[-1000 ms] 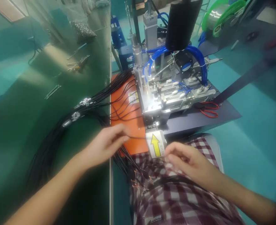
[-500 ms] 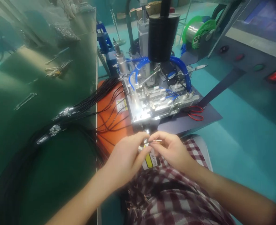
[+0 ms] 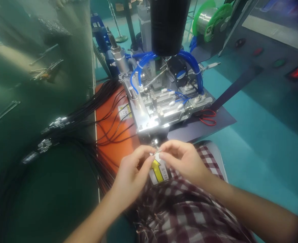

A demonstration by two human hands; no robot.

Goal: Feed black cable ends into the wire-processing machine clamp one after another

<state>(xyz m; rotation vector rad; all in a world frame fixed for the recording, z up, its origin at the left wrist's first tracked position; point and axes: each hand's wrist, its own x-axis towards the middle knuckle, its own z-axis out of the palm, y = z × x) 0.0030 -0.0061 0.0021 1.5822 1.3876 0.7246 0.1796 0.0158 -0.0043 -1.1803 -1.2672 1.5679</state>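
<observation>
Just in front of the machine, my left hand (image 3: 135, 165) and my right hand (image 3: 183, 157) meet fingertip to fingertip. Each is closed in a pinch. Between them show the thin bare wire ends (image 3: 158, 151) of a cable, small and partly covered by my fingers. Below the fingertips, a white label with a yellow arrow (image 3: 158, 170) is visible. The silver machine head (image 3: 149, 123) with its metal slides stands right behind my hands. Wire scraps (image 3: 149, 222) lie on the checked cloth over my lap.
Black cables (image 3: 80, 111) with shiny metal ends run across the dark green table (image 3: 60, 189) and the orange plate (image 3: 109, 128). A black cylinder (image 3: 168, 30) hangs over the machine. Red-handled scissors (image 3: 208, 118) and a green wire spool (image 3: 198, 22) are to the right.
The view has shifted, so the machine and table sit farther left. My fingertips have turned about the cable end; the wires that stuck out at my right fingers now show between both hands.
</observation>
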